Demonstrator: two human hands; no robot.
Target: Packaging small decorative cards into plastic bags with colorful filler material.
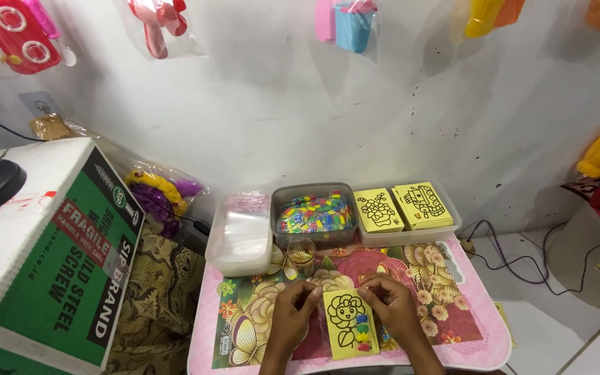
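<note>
Item: yellow flower card (348, 323), mid-table, in clear sleeve, both hands at its top edge.

Left hand (292, 316) and right hand (392, 310) pinch the card's upper corners, fingers curled closed on the sleeve. Small coloured pieces lie at the card's lower right, so this one looks nearly packed. Behind: tub of bags (240, 232), tub of coloured pieces (315, 213), tray of yellow cards (404, 206) left to pack.

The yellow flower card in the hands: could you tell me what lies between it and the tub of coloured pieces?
In the head view, a small clear cup stands on the floral table between them.
</note>
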